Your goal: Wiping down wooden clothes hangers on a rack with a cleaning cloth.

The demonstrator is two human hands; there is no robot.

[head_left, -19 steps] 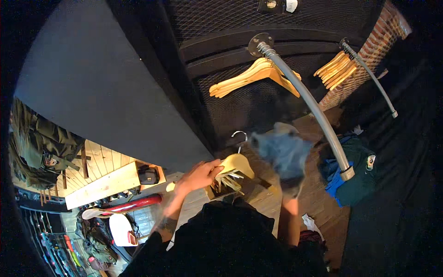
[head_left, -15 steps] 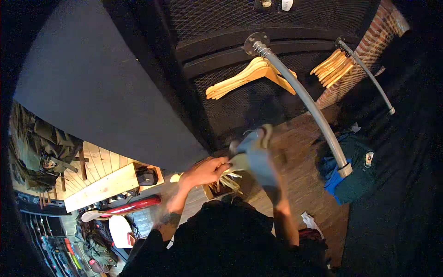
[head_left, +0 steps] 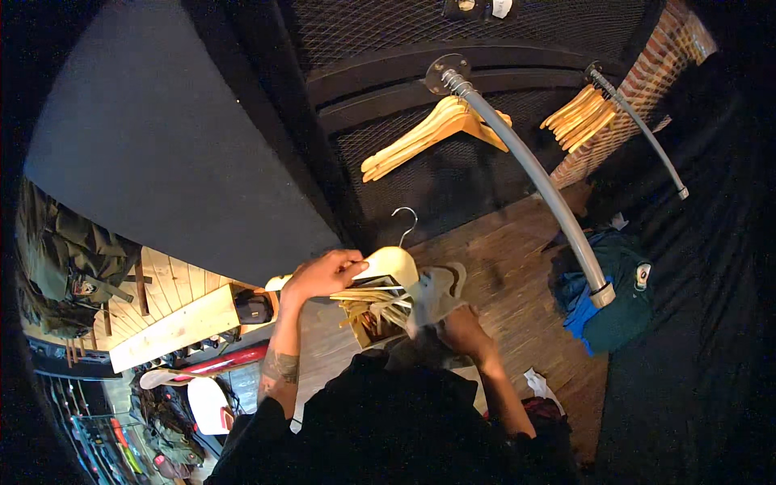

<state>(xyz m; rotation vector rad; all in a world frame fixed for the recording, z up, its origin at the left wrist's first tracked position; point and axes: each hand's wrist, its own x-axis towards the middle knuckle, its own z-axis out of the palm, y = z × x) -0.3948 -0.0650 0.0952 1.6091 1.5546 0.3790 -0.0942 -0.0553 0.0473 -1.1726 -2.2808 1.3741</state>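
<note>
A light wooden hanger (head_left: 391, 263) with an upright metal hook is in my left hand (head_left: 326, 275), whose fingers close round its left arm. Over the hanger's right end hangs a thin grey garment (head_left: 436, 297), smeared by motion, so its kind is unclear. My right hand (head_left: 465, 329) grips this garment at its near right side; some of the fingers are hidden. Just below the hanger, a box (head_left: 365, 335) on the floor holds several loose pale hangers (head_left: 374, 304).
A curved metal rail (head_left: 529, 162) with wooden hangers (head_left: 440, 133) juts out ahead. Farther right is a second rail (head_left: 647, 133) with more hangers. Dark green and blue clothes (head_left: 618, 303) lie at the right. A large dark panel (head_left: 170, 153) fills the upper left, above a wooden bench (head_left: 174, 327).
My left hand has shifted left with the hanger, and its hook now shows clearly. My right hand has drawn the garment down toward my body.
</note>
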